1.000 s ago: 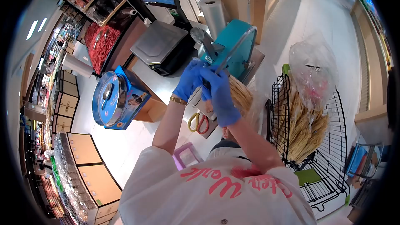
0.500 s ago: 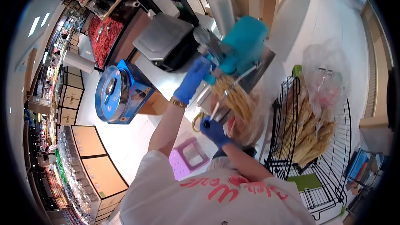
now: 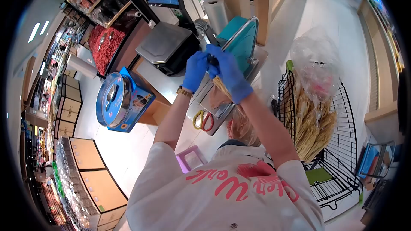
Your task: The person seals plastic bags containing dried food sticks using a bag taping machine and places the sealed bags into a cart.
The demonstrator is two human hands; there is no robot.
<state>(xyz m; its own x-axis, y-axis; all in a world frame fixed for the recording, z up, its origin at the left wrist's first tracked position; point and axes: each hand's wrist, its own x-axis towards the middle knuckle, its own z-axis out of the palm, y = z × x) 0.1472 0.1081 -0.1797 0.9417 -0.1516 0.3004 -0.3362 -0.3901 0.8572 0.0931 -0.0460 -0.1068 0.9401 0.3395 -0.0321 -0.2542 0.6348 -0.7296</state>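
A teal lever cutter [image 3: 239, 45] stands on the counter, its metal arm raised. My right hand [image 3: 231, 75], in a blue glove, is closed on the black knob of the cutter handle [image 3: 212, 60]. Just left of it is my left hand [image 3: 197, 69], also gloved, fingers curled beside the knob; what it holds, if anything, is hidden. Below the right hand, partly covered by it, a bundle of dried yellowish stalks [image 3: 221, 86] shows. Scissors [image 3: 207, 124] with one yellow and one red handle loop lie at the counter's near edge.
A flat-topped scale [image 3: 165, 42] sits left of the cutter, with a plastic bag roll [image 3: 216, 15] behind. A blue box [image 3: 141, 100] carries a round metal pan [image 3: 112, 98]. On the right, a black wire cart [image 3: 342, 145] holds bagged dried stalks [image 3: 310, 124]. A purple stool [image 3: 190, 159] is below.
My right hand has moved up and away from me, and the cutter's arm has swung up. My left hand has shifted slightly left. The scissors show fully now.
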